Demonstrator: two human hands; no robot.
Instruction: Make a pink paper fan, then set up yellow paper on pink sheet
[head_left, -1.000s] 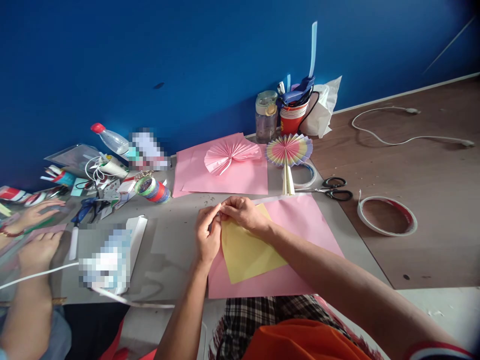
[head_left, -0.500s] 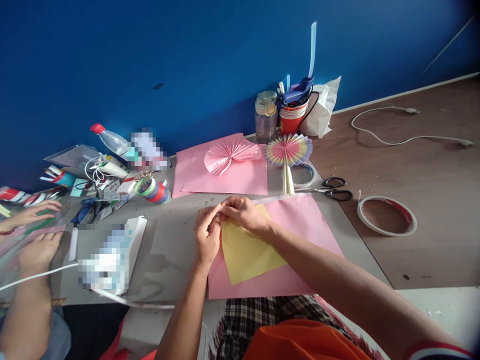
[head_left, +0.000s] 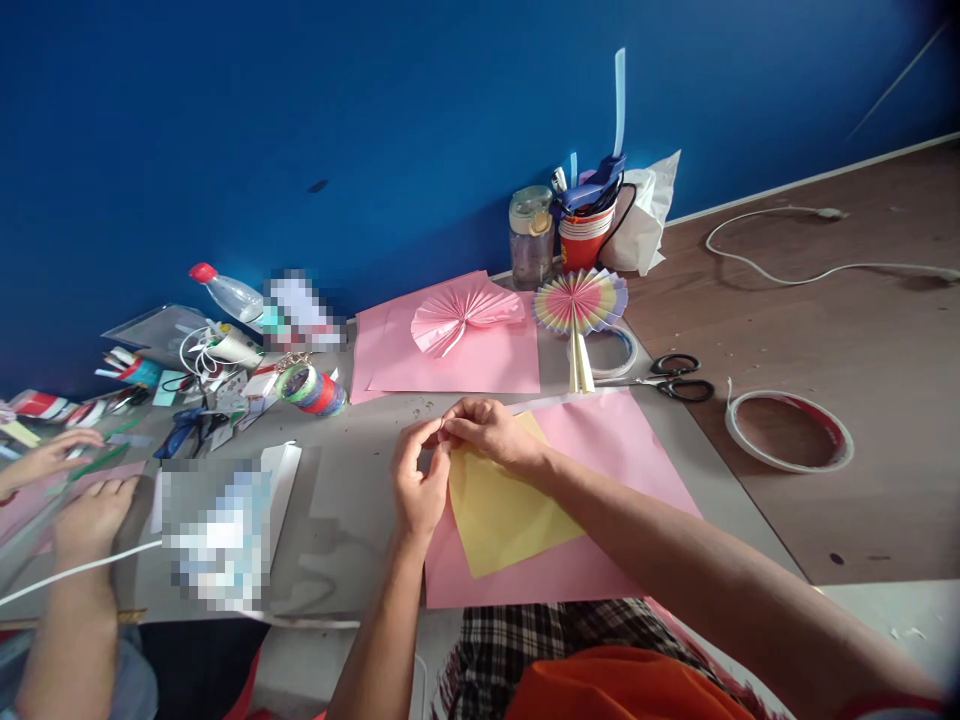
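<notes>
Fingertips of my left hand [head_left: 420, 475] and my right hand [head_left: 495, 435] meet in a pinch at the upper left corner of a yellow sheet of paper [head_left: 510, 510]. Both hands are closed. What lies between the fingertips is too small and covered to make out. My right hand and forearm cover part of the yellow sheet, which lies askew on a larger pink sheet [head_left: 645, 450]. Beyond my hands, a pleated pink paper fan [head_left: 469, 315] rests on more pink paper [head_left: 495, 370]. Right of it is a multicoloured round paper fan [head_left: 577, 300] with a pale handle.
Black-handled scissors [head_left: 681, 380] and tape rolls [head_left: 787, 430] lie to the right. A jar [head_left: 532, 240] and a red cup of tools [head_left: 585, 240] stand by the wall. At left are a tape stack [head_left: 311, 388], clutter and another person's hands [head_left: 97, 510].
The view has shifted slightly, so the table items sit a little differently in the picture. My hands keep their pinch at the yellow corner. The other person's far hand has moved left.
</notes>
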